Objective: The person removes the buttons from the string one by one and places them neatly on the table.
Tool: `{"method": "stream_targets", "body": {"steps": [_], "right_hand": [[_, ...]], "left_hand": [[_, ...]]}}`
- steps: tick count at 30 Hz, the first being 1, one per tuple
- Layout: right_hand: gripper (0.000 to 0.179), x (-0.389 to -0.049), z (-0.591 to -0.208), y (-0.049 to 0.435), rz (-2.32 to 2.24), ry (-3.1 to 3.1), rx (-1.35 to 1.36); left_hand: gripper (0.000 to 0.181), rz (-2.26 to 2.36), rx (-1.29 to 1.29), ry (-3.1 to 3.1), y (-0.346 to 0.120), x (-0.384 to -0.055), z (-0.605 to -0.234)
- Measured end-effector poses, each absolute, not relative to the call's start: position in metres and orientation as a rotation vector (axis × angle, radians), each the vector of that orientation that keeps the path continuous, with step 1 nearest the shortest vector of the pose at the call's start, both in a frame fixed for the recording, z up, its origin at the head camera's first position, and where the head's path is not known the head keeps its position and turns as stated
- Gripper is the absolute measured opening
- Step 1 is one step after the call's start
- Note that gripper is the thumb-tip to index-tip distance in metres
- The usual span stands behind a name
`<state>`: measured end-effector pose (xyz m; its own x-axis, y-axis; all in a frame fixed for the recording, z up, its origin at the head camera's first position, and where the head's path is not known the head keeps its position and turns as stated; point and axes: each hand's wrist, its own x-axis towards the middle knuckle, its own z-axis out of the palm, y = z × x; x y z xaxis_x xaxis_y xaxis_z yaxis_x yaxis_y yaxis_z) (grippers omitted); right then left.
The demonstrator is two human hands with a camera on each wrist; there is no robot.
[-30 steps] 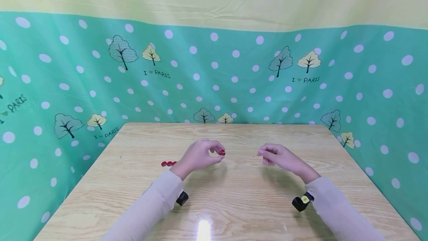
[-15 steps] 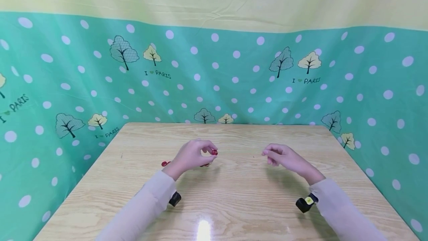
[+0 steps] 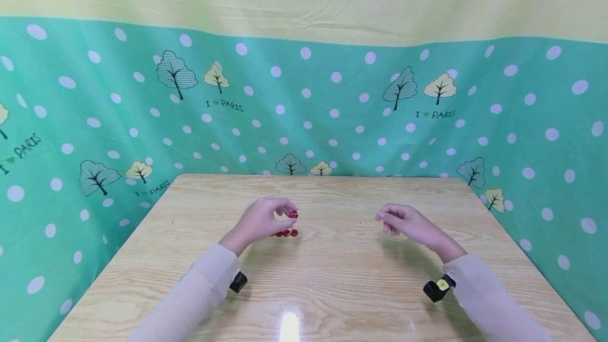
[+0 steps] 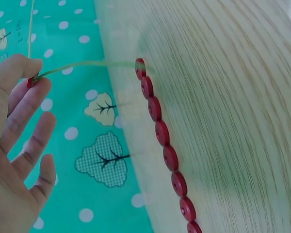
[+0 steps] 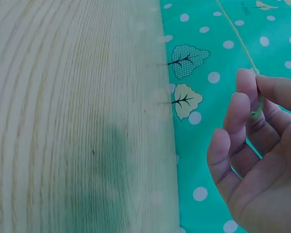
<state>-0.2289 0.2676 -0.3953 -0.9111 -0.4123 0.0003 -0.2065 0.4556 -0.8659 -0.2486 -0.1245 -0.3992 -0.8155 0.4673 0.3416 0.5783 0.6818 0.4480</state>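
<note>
My left hand [image 3: 256, 220] pinches a red button [image 3: 294, 215] between thumb and forefinger, above the table. A thin yellow-green string [image 4: 89, 63] runs through the pinched button and on toward a row of red buttons [image 4: 162, 133]. The row lies along the tabletop, its buttons overlapping or touching edge to edge. In the head view my left hand and wrist hide part of this row. My right hand [image 3: 402, 219] pinches the string's other stretch [image 5: 240, 41] between thumb and forefinger; a short tail hangs below the fingertips. Its other fingers are loosely curled.
The light wood table [image 3: 332, 278] reaches back to a green dotted curtain [image 3: 332, 120]. A black wrist camera [image 3: 238, 282] sits under the left sleeve, and another camera [image 3: 436, 290] under the right.
My left hand has moved left with the pinched button, and my right hand slightly right, so the gap between them has widened. Buttons beneath the left fingertips have come into view.
</note>
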Motion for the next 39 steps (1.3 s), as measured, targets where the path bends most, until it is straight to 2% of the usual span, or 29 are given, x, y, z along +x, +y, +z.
{"method": "stream_targets", "body": {"steps": [39], "right_hand": [[0.028,-0.231,-0.396,0.281,-1.492,2.511,-0.507]], "left_hand": [[0.018,-0.78,-0.739,-2.732,-0.156,-0.247,-0.4]]}}
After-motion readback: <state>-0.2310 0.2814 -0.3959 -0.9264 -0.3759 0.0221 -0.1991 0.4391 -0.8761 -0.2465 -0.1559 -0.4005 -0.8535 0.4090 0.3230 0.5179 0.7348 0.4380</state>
